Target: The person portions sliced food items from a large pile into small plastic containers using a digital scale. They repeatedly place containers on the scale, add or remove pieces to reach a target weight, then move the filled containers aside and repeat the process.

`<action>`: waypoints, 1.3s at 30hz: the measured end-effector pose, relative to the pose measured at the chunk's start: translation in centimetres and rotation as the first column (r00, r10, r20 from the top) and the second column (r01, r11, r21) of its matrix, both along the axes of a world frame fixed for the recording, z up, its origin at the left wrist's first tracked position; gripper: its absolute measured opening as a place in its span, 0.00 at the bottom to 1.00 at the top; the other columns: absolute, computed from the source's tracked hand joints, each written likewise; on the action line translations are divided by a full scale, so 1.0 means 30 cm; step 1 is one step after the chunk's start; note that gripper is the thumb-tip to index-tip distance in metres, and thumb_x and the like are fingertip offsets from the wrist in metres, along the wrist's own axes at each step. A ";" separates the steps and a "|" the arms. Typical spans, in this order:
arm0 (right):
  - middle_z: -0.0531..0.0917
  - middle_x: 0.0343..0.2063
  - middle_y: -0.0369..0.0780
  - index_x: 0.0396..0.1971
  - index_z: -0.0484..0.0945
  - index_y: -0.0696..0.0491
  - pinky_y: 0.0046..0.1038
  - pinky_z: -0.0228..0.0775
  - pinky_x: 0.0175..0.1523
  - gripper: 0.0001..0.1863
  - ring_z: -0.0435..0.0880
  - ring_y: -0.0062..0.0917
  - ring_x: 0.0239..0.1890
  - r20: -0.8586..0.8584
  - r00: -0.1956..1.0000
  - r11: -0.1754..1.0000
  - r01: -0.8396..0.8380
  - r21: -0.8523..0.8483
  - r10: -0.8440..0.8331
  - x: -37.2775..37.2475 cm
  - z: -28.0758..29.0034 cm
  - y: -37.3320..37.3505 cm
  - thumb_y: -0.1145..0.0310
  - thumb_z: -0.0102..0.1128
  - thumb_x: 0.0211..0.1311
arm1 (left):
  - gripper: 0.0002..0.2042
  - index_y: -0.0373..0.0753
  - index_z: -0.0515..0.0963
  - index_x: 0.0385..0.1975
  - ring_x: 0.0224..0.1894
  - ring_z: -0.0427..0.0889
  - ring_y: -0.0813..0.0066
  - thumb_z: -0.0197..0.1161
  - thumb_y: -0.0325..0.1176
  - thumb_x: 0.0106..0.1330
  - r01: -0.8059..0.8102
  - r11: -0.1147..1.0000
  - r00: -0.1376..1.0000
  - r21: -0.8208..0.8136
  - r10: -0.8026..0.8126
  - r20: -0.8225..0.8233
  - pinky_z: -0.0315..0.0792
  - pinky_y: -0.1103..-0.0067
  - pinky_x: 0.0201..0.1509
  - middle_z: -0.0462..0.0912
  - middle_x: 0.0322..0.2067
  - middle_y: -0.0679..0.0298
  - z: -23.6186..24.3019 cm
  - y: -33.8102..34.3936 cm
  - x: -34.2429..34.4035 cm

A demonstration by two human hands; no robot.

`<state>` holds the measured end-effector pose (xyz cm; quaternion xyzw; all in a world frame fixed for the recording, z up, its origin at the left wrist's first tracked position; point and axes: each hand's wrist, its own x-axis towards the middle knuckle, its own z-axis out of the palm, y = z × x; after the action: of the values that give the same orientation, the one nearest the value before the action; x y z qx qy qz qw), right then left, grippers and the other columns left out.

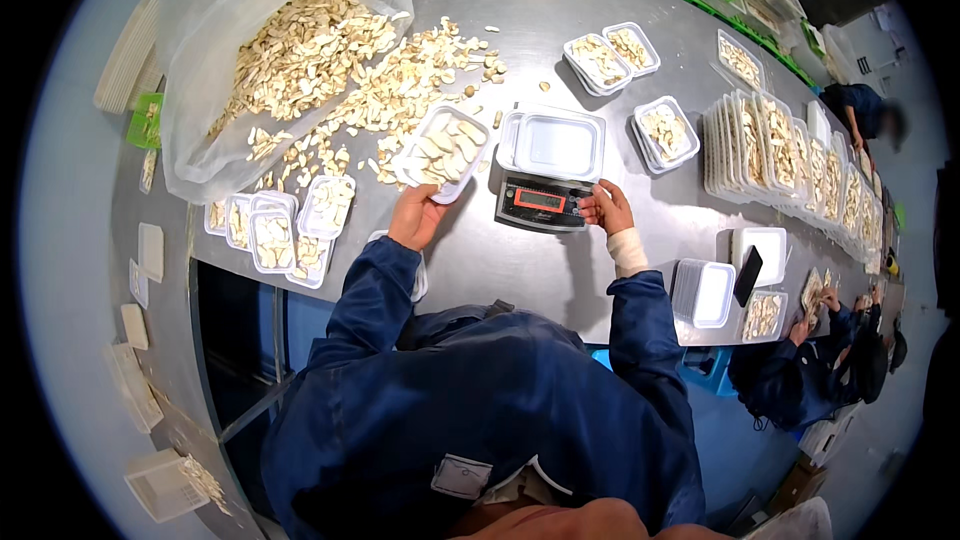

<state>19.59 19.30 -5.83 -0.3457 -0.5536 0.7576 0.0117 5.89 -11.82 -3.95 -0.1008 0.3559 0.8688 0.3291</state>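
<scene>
My left hand [418, 217] grips the near edge of a white plastic tray [443, 152] filled with pale dried slices, perhaps mushroom. It holds the tray beside a black digital scale [515, 208] with a lit red-framed display. On the scale's platform rests an unfilled clear-white tray [562, 147]. My right hand [608, 208], a pale wrap at its wrist, is at the scale's right front corner, fingers bent and slightly apart, holding nothing visible. Loose slices [410, 90] spill across the steel table from a large clear bag [200, 90].
Filled trays [272, 240] stand at the table's left front, others [665, 135] right of the scale. Rows of filled trays [765, 145] line the right side. Stacked unfilled trays [703, 293] and a dark phone-like slab [748, 275] lie near right. A co-worker [800, 370] handles slices there.
</scene>
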 end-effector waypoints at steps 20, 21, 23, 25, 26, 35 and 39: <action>0.74 0.11 0.39 0.48 0.62 0.60 0.17 0.56 0.11 0.24 0.67 0.17 0.07 0.126 0.991 0.983 -0.058 0.173 0.036 -0.110 -0.024 0.049 0.61 0.52 0.56 | 0.24 0.34 0.56 0.54 0.50 0.69 0.62 0.41 0.15 0.54 0.017 0.997 1.000 -0.077 -0.017 0.003 0.70 0.66 0.49 0.64 0.51 0.55 -0.010 0.177 -0.100; 0.74 0.11 0.39 0.47 0.63 0.60 0.17 0.56 0.11 0.23 0.67 0.17 0.07 0.120 0.992 0.979 -0.066 0.194 0.043 -0.109 -0.030 0.053 0.63 0.52 0.55 | 0.24 0.34 0.56 0.54 0.51 0.69 0.62 0.41 0.15 0.54 0.028 0.996 1.000 -0.089 -0.028 -0.002 0.70 0.67 0.49 0.64 0.51 0.56 -0.015 0.182 -0.102; 0.74 0.11 0.39 0.45 0.64 0.61 0.18 0.56 0.11 0.20 0.67 0.17 0.07 0.097 0.995 0.973 -0.054 0.223 0.034 -0.113 -0.025 0.055 0.67 0.52 0.54 | 0.25 0.35 0.56 0.55 0.51 0.69 0.63 0.41 0.14 0.53 -0.004 0.994 0.999 -0.112 -0.002 -0.049 0.69 0.70 0.50 0.65 0.51 0.56 -0.002 0.202 -0.097; 0.74 0.11 0.39 0.44 0.65 0.62 0.18 0.57 0.12 0.18 0.67 0.18 0.07 0.075 0.997 0.971 -0.040 0.237 0.023 -0.118 -0.025 0.059 0.69 0.51 0.54 | 0.26 0.36 0.56 0.55 0.51 0.68 0.64 0.40 0.14 0.53 -0.008 0.993 0.997 -0.120 -0.001 -0.072 0.68 0.71 0.50 0.65 0.51 0.57 -0.010 0.222 -0.114; 0.74 0.11 0.39 0.44 0.65 0.62 0.18 0.57 0.12 0.18 0.67 0.18 0.07 0.064 0.998 0.971 -0.032 0.237 0.017 -0.121 -0.028 0.061 0.70 0.51 0.54 | 0.25 0.37 0.57 0.55 0.51 0.68 0.66 0.40 0.14 0.53 0.011 0.994 0.996 -0.113 -0.021 -0.091 0.68 0.72 0.51 0.65 0.51 0.58 -0.011 0.229 -0.123; 0.73 0.12 0.39 0.29 0.65 0.57 0.20 0.59 0.13 0.09 0.69 0.19 0.09 -0.032 0.999 0.933 0.048 0.356 -0.039 -0.171 -0.055 0.062 0.71 0.54 0.52 | 0.23 0.35 0.58 0.53 0.49 0.71 0.66 0.40 0.15 0.54 0.006 0.989 0.991 -0.149 -0.026 -0.130 0.70 0.74 0.48 0.66 0.50 0.58 0.013 0.299 -0.150; 0.72 0.14 0.37 0.28 0.63 0.57 0.20 0.61 0.14 0.08 0.72 0.19 0.12 -0.141 0.982 0.920 0.169 0.352 -0.127 -0.132 0.006 0.087 0.74 0.53 0.52 | 0.23 0.36 0.59 0.53 0.50 0.69 0.68 0.42 0.16 0.54 0.019 0.986 0.988 -0.168 -0.044 -0.145 0.67 0.74 0.52 0.68 0.49 0.60 0.025 0.333 -0.157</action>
<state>15.64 21.91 -5.64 -0.3340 -0.6545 0.6580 0.1647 1.18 -1.84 -3.19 -0.0573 0.4521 0.8359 0.3060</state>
